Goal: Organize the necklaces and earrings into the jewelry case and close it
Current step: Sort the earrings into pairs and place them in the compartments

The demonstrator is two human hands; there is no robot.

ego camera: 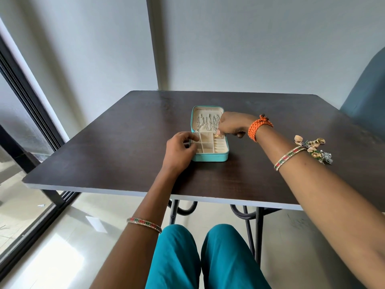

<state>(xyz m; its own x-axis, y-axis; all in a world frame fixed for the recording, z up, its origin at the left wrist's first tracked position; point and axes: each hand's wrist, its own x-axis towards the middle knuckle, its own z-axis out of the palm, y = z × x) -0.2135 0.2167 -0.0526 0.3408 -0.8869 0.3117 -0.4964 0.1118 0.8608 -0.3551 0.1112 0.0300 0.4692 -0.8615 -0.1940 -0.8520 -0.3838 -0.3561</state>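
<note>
The teal jewelry case (210, 157) lies open mid-table, necklaces (208, 123) hung in its lid. The left hand (180, 149) grips its left wall; the right hand (231, 125) pinches a gold earring (218, 136) over the far-right compartment. A slip could snag the chains. Loose earrings (312, 148) wait near the right edge.

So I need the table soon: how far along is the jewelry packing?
Partway. Necklaces already hang in the open jewelry case lid. The right hand is setting a gold earring into a tray compartment while the left hand steadies the case. A pile of earrings waits on the table; the case is not yet closed.
</note>
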